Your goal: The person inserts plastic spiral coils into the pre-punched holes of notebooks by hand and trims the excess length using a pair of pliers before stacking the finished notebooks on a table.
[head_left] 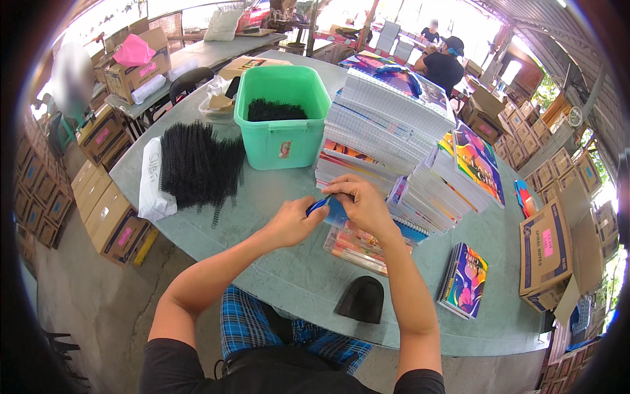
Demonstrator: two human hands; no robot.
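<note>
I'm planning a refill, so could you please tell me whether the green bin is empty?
Not empty: the green bin stands upright and open-topped, with black spiral coils visible inside, below its rim.

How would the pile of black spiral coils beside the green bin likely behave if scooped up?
The black spiral coils would probably feel light for their bulk, being thin, open loops. They may flex springily rather than stay rigid, given their slender form. They could also snag one another, since they lie densely overlapped.
</note>
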